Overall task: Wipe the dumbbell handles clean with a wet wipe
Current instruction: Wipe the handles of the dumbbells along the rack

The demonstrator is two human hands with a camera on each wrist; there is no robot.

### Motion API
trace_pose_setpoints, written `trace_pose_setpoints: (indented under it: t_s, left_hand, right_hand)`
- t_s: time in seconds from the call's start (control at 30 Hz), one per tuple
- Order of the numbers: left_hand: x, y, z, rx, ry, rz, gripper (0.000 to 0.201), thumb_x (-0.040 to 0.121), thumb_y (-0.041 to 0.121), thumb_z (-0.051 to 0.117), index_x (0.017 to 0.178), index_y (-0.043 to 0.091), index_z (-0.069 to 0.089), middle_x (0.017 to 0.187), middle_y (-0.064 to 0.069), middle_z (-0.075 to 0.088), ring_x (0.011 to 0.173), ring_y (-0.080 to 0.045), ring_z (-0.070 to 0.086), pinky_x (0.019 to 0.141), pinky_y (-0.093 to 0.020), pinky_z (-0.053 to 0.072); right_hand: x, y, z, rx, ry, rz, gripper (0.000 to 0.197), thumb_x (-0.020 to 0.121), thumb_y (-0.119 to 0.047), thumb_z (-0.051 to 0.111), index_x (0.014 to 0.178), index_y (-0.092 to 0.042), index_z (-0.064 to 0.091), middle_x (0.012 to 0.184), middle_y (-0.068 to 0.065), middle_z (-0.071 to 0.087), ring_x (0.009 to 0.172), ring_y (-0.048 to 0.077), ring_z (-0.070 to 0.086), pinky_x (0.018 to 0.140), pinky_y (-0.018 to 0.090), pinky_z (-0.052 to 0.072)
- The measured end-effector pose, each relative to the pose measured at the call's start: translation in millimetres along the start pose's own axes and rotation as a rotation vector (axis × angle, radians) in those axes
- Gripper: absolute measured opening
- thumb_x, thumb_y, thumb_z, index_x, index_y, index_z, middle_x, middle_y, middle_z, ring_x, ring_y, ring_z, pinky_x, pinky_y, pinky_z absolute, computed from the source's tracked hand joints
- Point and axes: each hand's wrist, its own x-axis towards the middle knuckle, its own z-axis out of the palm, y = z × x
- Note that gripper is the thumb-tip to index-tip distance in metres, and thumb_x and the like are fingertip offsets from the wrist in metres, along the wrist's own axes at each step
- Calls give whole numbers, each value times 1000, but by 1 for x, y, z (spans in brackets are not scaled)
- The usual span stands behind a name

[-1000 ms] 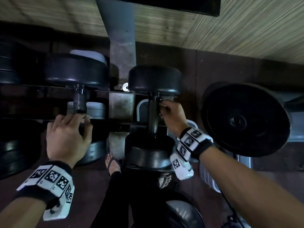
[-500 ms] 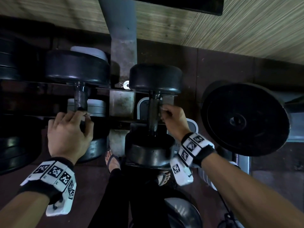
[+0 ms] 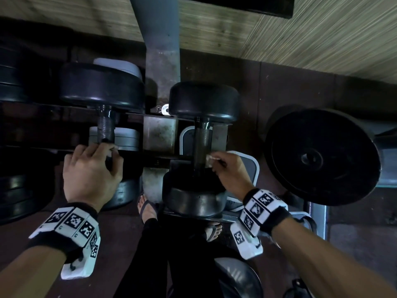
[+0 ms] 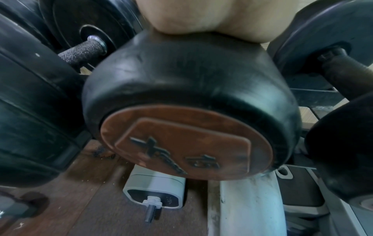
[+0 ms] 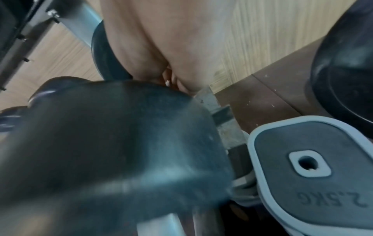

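Note:
Two black dumbbells lie on a rack, seen from above in the head view. My left hand (image 3: 92, 175) curls over the near end of the left dumbbell's knurled handle (image 3: 105, 130), beside its near head (image 4: 189, 99); the palm (image 4: 201, 19) lies on that head. My right hand (image 3: 232, 171) pinches a small white wet wipe (image 3: 211, 158) against the right side of the right dumbbell's handle (image 3: 203, 143), low down by its near head (image 3: 193, 198). In the right wrist view that head (image 5: 113, 143) is blurred and hides the fingertips.
A large black weight plate (image 3: 322, 155) stands at the right. The grey rack post (image 3: 160, 61) runs between the dumbbells. Grey 2.5 kg plates (image 5: 315, 167) lie under the rack. More black weights (image 3: 12, 82) fill the left. My sandalled foot (image 3: 148, 209) is below.
My right hand has slid toward me down the right dumbbell's handle, and the wipe now shows at its fingertips. The left hand has stayed on the left dumbbell.

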Motion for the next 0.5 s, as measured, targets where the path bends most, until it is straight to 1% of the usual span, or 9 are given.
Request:
trace_pose_setpoints:
  t_s: [0.03,0.07,0.13,0.17,0.23,0.27,0.37,0.43,0.5]
  left_hand:
    - [0,1,0,-3,-2,-3,27,91,27,49,97,11,71,83,-14,69,81,-39,57,73,-47,41]
    - [0,2,-1,-8,-5,-3,28,91,27,49,97,10,71,83,-14,70,81,-40,58,73,-47,41]
    - [0,2,-3,-11,-9,-5,29,91,27,49,97,10,71,83,-15,70,81,-40,58,73,-47,41]
    - [0,1,-3,-5,-11,-6,29,91,27,49,97,10,71,84,-15,70,81,-40,58,73,-47,41]
    - [0,0,-2,-1,-10,-8,30,91,27,48,98,9,71,84,-16,70,82,-40,58,73,-47,41]
    - [0,0,-2,-5,-11,-10,30,91,27,48,98,9,71,84,-16,70,82,-41,58,73,-47,41]
    - [0,1,-1,-10,-11,-14,29,90,26,49,97,9,71,84,-17,70,81,-41,57,72,-47,41]
    - [0,0,-1,-16,-16,-12,30,90,26,48,97,9,71,84,-16,70,81,-40,58,73,-47,41]
    - [0,0,-2,-27,-17,-19,29,89,26,49,97,9,71,86,-15,70,82,-40,58,73,-47,41]
  right_hand:
    - [6,-3,1,-3,-4,3,19,96,-2,57,98,-14,73,71,-18,61,63,-8,58,63,10,42]
    - [13,-8,3,-5,-8,9,21,95,1,55,93,-12,72,72,-13,62,64,-4,57,64,15,43]
    - [20,-13,9,-2,-11,38,22,92,4,52,90,-9,71,72,-6,62,68,8,57,64,21,43]
    - [19,-13,10,9,-7,58,23,92,4,53,88,-11,70,70,-7,61,66,6,57,63,20,42]
    - [6,-7,8,20,9,80,23,94,1,56,88,-17,70,66,-13,58,58,-4,53,58,13,40]
    - [0,-4,6,7,10,80,22,94,-1,58,89,-18,70,65,-15,58,56,-5,53,56,10,38]
    - [-2,-2,2,-78,-19,65,19,94,-2,59,94,-15,73,67,-18,57,62,-4,53,58,9,37]
    - [9,-8,4,-79,-36,66,23,93,0,56,94,-15,73,70,-16,59,67,3,56,63,15,40]
    - [16,-13,7,-60,-56,67,27,92,4,52,91,-15,71,75,-8,62,74,11,59,69,21,42]
